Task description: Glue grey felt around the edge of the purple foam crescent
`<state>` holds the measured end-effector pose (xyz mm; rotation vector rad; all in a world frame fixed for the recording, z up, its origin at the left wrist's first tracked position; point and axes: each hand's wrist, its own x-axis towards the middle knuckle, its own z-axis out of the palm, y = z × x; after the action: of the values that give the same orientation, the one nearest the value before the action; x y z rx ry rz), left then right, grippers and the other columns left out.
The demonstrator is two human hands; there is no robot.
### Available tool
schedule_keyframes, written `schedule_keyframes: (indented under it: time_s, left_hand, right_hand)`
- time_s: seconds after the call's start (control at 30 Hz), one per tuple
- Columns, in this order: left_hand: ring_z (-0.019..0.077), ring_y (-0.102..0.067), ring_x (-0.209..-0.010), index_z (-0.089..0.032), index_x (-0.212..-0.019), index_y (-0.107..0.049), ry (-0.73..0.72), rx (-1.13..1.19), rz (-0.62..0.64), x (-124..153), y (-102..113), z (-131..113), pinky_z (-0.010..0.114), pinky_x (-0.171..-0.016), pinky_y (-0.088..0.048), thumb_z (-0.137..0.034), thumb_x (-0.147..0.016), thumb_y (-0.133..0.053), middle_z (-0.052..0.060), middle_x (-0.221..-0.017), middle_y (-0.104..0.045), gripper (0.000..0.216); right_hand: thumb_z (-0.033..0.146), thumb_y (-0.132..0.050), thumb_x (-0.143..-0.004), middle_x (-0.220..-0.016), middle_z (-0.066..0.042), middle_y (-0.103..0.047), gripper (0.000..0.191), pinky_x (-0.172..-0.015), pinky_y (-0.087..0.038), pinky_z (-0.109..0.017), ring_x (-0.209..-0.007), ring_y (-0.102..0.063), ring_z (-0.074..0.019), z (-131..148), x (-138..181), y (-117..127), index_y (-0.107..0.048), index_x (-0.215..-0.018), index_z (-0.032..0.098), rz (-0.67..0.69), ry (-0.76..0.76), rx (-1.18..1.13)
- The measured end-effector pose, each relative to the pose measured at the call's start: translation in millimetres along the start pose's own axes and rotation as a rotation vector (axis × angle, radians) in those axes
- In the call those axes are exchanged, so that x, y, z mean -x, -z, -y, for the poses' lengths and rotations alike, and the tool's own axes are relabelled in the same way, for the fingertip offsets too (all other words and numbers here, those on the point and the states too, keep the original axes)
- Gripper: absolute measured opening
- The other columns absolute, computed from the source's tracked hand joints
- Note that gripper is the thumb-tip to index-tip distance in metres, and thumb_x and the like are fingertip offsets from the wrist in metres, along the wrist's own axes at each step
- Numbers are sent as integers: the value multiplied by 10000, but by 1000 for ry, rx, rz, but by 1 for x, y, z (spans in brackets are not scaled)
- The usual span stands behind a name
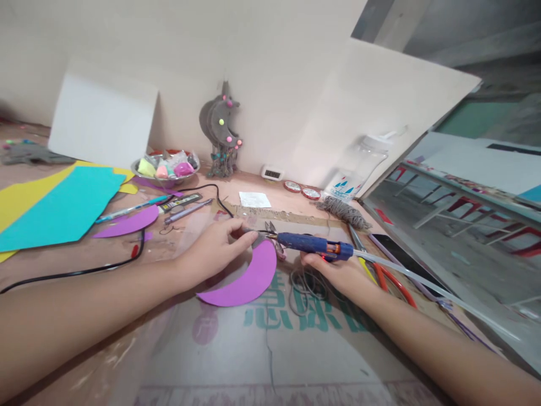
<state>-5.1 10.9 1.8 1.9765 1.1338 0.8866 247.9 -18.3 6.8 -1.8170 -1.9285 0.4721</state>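
Note:
My right hand (333,272) grips a blue glue gun (313,245) that lies nearly level, its nozzle pointing left and a clear glue stick (426,283) trailing out behind. The nozzle tip meets the upper end of a purple foam crescent (247,279) lying on a printed sheet (270,338). My left hand (215,248) rests on the crescent, fingers pinched together at that same upper tip, right by the nozzle. What the fingers pinch is too small to make out apart from the crescent's edge.
A second purple crescent (131,223), pens (131,210) and teal foam sheets (59,208) lie at the left, with a black cable (84,270) across the table. A bowl of coloured bits (165,167), a hanging moon ornament (222,127), grey yarn (343,211) and red-handled pliers (393,282) are nearby.

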Motion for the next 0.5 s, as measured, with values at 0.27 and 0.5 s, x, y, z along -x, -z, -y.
schedule_keyframes:
  time_s: [0.27, 0.5]
  left_hand:
    - [123, -544, -660, -172, -718, -540, 21, 30, -5, 0, 0, -1, 238, -632, -393, -325, -870, -474, -23, -695, -592, 225]
    - [141, -536, -610, -174, -706, -537, 34, 79, 28, -1, -1, 4, 249, -573, -385, -392, -861, -450, -13, -652, -586, 282]
  right_hand:
    - [484, -501, -775, -780, -18, -700, 321, -813, -473, -337, -826, -634, -218, 1, -2, 2, -658, -687, 219, 2, 14, -87]
    - [476, -449, -867, -805, -56, -670, 364, -724, -473, -301, -763, -606, -185, 13, -4, 23, -640, -777, 179, -112, 178, -352]
